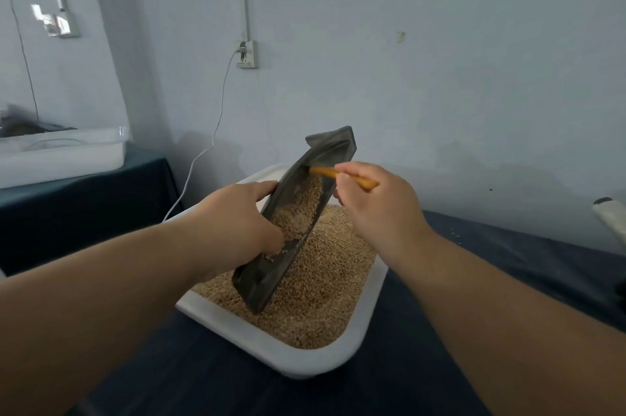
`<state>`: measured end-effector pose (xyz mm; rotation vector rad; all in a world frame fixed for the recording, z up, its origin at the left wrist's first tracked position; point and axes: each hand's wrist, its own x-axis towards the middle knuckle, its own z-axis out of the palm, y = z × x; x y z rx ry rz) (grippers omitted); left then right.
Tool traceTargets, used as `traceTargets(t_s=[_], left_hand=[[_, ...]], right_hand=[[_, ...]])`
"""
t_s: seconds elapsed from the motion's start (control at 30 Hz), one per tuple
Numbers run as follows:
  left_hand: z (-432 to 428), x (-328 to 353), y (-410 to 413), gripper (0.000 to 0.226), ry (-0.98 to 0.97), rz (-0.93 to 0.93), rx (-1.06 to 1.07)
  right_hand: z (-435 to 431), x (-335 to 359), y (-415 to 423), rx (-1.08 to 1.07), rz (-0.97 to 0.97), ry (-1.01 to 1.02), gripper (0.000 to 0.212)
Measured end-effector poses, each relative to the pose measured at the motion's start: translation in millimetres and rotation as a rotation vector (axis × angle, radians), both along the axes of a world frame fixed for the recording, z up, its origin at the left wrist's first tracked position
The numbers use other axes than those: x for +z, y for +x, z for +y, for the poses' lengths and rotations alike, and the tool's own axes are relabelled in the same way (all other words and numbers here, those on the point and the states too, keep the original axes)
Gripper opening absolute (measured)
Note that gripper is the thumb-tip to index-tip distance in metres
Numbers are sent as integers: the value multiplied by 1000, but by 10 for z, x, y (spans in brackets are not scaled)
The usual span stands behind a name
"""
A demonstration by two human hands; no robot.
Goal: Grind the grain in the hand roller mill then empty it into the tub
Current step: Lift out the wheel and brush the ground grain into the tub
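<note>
**Tipping the grain tray over the tub**

Closest to me, under both my arms, is a dark cloth (440, 364) on the table. Just past it, below my hands, sits the white tub (271, 348). It is full of tan grain (321, 297).

My left hand (237, 222) holds the gray tray (257, 283) by its left edge. My thumb is curled over the edge and my fingers are behind it. The tray is tilted. Its low end points down at me and into the tub, below my left hand. I cannot tell if that end touches the grain. Its high end sticks up past my fingers. A small heap of grain (298, 208) lies on the tray, right beside my left thumb.

My right hand (376, 208) is just right of the tray. It pinches an orange stick (325, 173). The stick's far tip pokes into the top part of the tray. I cannot see what is on that tip.

Farther off, behind my left hand, a white cord (216, 131) runs up the wall to a wall plug (247, 54). Far to my left sits another white tub (67, 154). Far to my right is a blurry white thing (609, 215).
</note>
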<state>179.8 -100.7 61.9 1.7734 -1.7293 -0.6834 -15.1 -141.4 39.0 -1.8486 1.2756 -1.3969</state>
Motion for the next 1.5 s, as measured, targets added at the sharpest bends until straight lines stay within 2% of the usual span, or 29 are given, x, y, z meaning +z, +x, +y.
traceTargets(t_s=[0.1,0.23,0.33,0.47,0.63,0.73,0.87,0.97,1.03,1.17,1.23,1.3,1.37,1.5], left_hand=[[17,23,-15,68,-7,-30,-17],[18,10,0,53,-22,-66,-26],[17,-13,23,62,-16,-65,-23],[31,-23,-6,51,-22,-77,-33],[30,-9,-27,55,-42,-91,-28],[13,-29,-7,73,-49,-96,-20],[22,-34,7,77,-62,-118,10],[38,-25,-5,74,-66,-133,1],[41,-23,-9,75,-80,-142,5],[49,-32,9,78,-89,-137,15],[56,-37,22,79,-97,-141,29],[64,-29,35,80,-98,-144,42],[79,-13,48,79,-95,-161,41],[118,19,49,83,-91,-168,23]], right_hand=[[141,-74,8,65,61,-15,26],[361,-19,-127,233,92,72,24],[407,88,-237,222,58,47,25],[377,129,-199,196,-38,48,27],[385,-16,-213,267,33,130,29],[365,-25,-365,302,31,181,29],[295,14,-402,291,-214,142,28],[279,-28,-265,363,-278,186,27],[309,-63,-239,417,-237,214,28],[355,-25,-408,453,-21,222,31],[341,41,-490,421,-69,195,30],[313,86,-493,398,-207,164,30],[315,76,-409,440,-279,177,30],[371,-63,-305,561,-201,270,32]])
